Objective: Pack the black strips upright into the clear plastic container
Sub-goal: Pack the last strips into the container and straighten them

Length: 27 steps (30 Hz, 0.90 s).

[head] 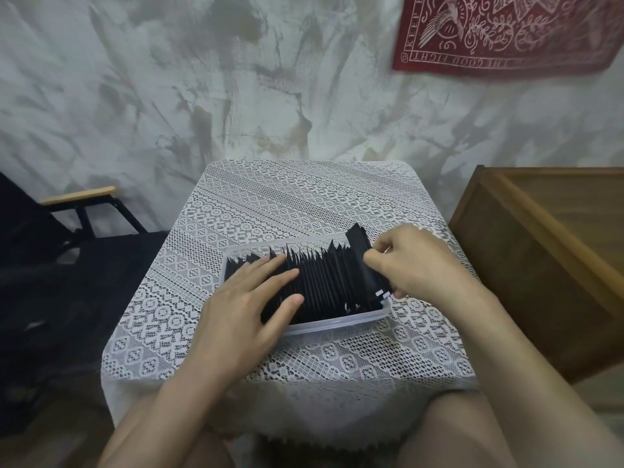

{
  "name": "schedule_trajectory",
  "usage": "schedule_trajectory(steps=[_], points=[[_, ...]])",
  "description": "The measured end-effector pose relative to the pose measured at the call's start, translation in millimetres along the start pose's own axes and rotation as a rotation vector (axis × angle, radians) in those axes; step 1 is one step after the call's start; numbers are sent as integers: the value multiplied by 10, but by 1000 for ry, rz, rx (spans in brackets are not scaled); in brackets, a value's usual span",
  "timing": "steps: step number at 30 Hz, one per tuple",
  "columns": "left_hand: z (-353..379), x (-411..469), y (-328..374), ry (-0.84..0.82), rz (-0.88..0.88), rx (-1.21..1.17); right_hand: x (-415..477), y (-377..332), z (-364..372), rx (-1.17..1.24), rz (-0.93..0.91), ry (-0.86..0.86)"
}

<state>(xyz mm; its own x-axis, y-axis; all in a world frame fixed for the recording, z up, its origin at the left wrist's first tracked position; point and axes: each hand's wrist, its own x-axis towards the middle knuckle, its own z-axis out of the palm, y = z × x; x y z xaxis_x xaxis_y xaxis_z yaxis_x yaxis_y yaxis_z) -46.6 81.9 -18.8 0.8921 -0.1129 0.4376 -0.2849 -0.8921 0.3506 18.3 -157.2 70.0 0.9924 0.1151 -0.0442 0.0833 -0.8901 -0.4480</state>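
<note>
A clear plastic container [337, 323] sits on a small table under a white lace cloth [287, 204]. Several black strips [324, 278] stand upright in it, packed in a row from left to right. My left hand [246, 315] lies flat with straight fingers pressing against the left part of the row. At the container's right end my right hand [415, 261] pinches a bundle of black strips [363, 251] that stands taller than the rest. Small white labels show at the bundle's lower end.
A wooden cabinet [547, 258] stands close on the right of the table. A black chair with a wooden armrest [79, 194] is on the left. A plastered wall with a red cloth hanging [506, 32] lies behind. My knees are under the table's front edge.
</note>
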Motion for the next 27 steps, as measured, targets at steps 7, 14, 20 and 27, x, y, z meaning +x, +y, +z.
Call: schedule_trajectory(steps=[7, 14, 20, 27], points=[[-41, -4, 14, -19, 19, -88, 32, -141, 71, -32, 9, -146], [-108, -54, -35, 44, 4, -227, 65, -164, 136, -13, -13, -153], [-82, -92, -86, 5, 0, -163, 66, -126, 154, 81, 1, -208], [-104, -58, -108, -31, -10, -83, 53, -129, 236, 21, 10, -152]])
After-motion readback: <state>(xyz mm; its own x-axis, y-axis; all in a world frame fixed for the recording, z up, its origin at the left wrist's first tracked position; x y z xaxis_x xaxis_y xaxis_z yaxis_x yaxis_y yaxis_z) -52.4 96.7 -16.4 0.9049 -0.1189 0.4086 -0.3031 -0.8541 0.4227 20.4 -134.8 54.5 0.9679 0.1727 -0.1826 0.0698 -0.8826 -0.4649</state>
